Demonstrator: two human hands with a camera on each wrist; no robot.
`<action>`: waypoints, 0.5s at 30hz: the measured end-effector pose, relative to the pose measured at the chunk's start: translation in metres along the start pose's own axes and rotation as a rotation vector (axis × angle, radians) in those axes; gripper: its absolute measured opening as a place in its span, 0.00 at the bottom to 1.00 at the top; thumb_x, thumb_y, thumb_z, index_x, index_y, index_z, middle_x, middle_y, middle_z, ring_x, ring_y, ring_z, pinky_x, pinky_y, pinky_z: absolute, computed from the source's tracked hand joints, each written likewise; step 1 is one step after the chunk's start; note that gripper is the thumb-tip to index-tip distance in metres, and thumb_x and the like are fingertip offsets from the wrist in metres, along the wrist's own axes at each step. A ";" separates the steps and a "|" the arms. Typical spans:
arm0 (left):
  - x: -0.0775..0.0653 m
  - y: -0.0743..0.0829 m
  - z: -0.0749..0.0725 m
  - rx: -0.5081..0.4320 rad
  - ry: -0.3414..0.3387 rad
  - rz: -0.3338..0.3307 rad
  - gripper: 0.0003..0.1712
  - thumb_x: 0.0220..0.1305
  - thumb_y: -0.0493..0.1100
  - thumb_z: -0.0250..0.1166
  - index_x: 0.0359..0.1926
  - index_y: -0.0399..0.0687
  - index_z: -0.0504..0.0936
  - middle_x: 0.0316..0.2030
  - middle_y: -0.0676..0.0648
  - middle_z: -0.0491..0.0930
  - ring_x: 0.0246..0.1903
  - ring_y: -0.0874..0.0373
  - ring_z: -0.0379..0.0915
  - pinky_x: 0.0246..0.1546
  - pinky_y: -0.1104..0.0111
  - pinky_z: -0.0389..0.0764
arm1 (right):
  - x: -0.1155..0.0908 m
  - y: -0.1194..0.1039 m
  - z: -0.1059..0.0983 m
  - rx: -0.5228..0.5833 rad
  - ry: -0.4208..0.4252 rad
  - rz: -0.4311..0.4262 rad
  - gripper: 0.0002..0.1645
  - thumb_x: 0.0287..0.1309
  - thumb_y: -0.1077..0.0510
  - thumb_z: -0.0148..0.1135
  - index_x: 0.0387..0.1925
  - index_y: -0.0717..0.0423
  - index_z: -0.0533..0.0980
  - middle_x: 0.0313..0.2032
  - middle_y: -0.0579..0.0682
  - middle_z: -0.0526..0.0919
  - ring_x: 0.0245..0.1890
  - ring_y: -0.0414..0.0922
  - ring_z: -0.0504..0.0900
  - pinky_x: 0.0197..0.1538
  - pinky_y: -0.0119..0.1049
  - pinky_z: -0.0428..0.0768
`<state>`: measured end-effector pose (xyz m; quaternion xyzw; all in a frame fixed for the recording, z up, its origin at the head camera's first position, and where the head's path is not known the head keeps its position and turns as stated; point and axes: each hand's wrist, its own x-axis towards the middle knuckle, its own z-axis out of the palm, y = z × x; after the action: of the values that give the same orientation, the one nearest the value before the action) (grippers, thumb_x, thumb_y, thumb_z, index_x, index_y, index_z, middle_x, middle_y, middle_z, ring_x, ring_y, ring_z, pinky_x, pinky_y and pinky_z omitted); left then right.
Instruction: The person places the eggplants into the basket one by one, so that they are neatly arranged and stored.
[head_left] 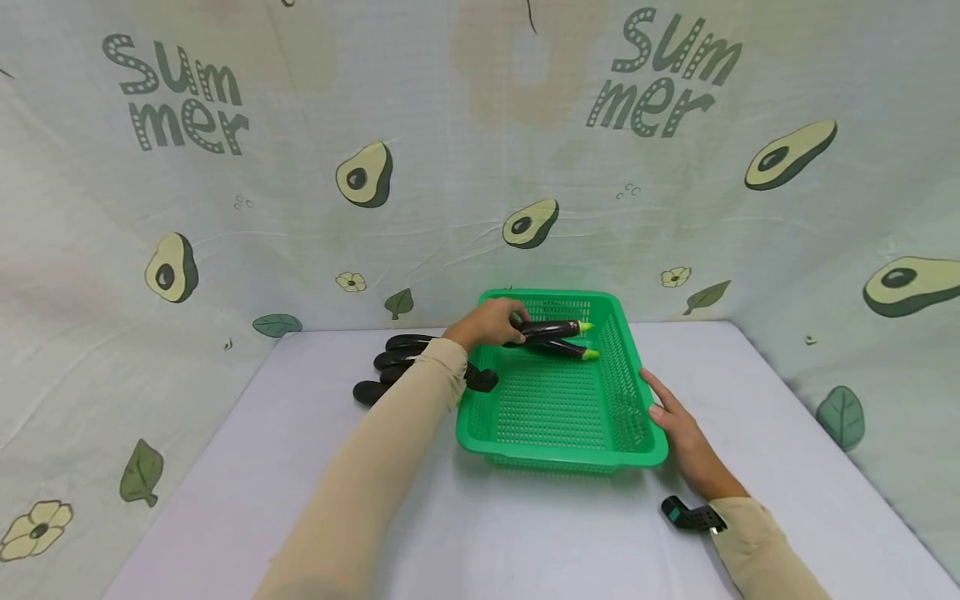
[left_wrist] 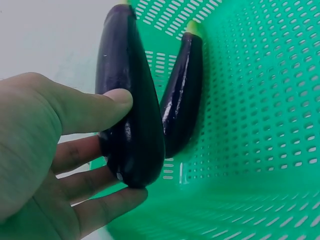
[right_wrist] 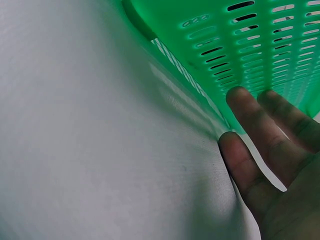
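Note:
My left hand (head_left: 492,323) reaches over the far left of a green plastic basket (head_left: 551,457). It grips a dark purple eggplant (left_wrist: 127,95) near its rounded end, thumb on one side and fingers on the other. A second eggplant (left_wrist: 184,95) lies in the basket beside the held one; both green stem ends point right in the head view. At the basket's right side, my right hand (head_left: 686,442) touches the rim and outer wall. Its fingers (right_wrist: 250,112) are extended in the right wrist view, where the thumb is out of sight.
Several more eggplants (head_left: 370,392) lie on the white tabletop (head_left: 300,442) left of the basket, partly hidden by my left forearm. A printed cloth (head_left: 442,100) with avocados and leaves hangs close behind the table.

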<state>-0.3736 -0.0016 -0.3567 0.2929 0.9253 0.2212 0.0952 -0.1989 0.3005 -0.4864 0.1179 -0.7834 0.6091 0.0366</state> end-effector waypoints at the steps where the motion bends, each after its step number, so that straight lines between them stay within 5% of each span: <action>1: 0.001 0.001 0.001 -0.006 -0.007 0.000 0.22 0.68 0.40 0.68 0.61 0.46 0.78 0.55 0.43 0.80 0.54 0.50 0.77 0.49 0.61 0.80 | 0.000 0.000 0.000 0.000 0.001 0.000 0.35 0.78 0.49 0.39 0.81 0.39 0.45 0.78 0.57 0.41 0.73 0.56 0.47 0.69 0.64 0.44; 4: 0.005 0.002 0.003 -0.015 -0.027 -0.007 0.23 0.67 0.40 0.68 0.62 0.45 0.78 0.55 0.43 0.81 0.54 0.49 0.77 0.50 0.61 0.80 | -0.001 0.000 0.000 0.006 0.005 -0.002 0.36 0.77 0.50 0.40 0.81 0.41 0.45 0.78 0.58 0.41 0.73 0.61 0.45 0.67 0.70 0.41; 15: 0.016 0.004 0.013 0.030 -0.065 -0.025 0.22 0.67 0.42 0.69 0.60 0.48 0.80 0.53 0.45 0.80 0.53 0.50 0.76 0.47 0.62 0.80 | 0.001 0.002 -0.002 -0.030 0.001 0.020 0.35 0.77 0.47 0.40 0.80 0.36 0.46 0.78 0.56 0.42 0.72 0.57 0.48 0.68 0.65 0.48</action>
<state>-0.3806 0.0150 -0.3668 0.2895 0.9286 0.1965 0.1235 -0.2000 0.3023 -0.4874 0.1091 -0.7936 0.5977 0.0327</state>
